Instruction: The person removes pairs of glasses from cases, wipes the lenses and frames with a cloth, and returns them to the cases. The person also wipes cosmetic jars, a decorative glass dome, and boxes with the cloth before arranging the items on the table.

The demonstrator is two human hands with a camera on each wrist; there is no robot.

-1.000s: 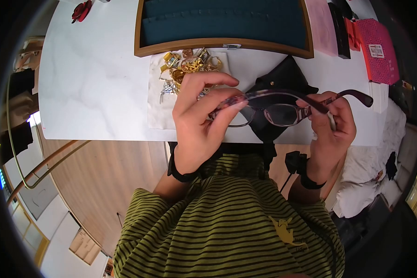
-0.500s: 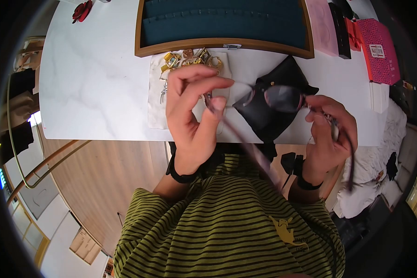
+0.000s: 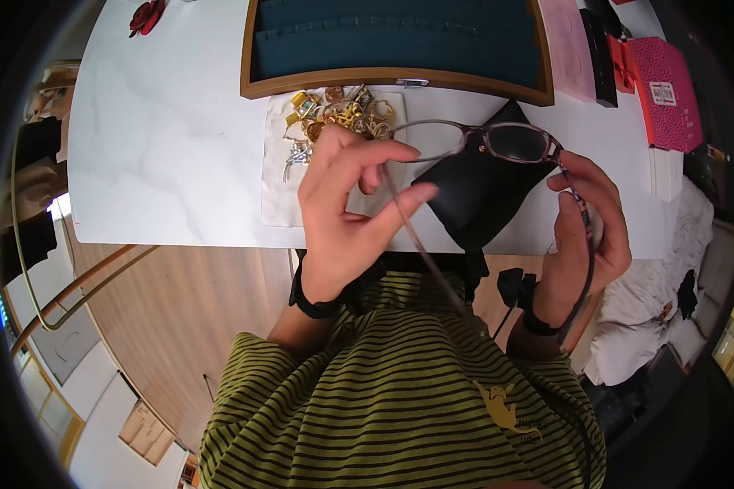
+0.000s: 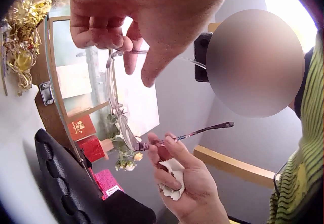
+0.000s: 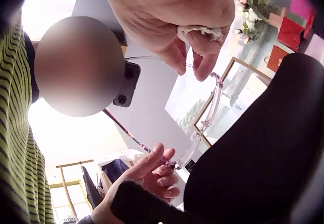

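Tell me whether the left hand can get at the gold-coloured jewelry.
Probably yes: the jewelry lies uncovered just beyond the left hand, though that hand would likely have to release the glasses first.

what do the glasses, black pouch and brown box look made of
Glasses: probably glossy plastic; the translucent rims catch light. Black pouch: leather or imitation leather, given its smooth, soft sheen. Brown box: likely varnished wood, being brown and slightly shiny; the matte teal lining may be fabric.

Gap between glasses (image 3: 519,144) and pouch (image 3: 473,196)
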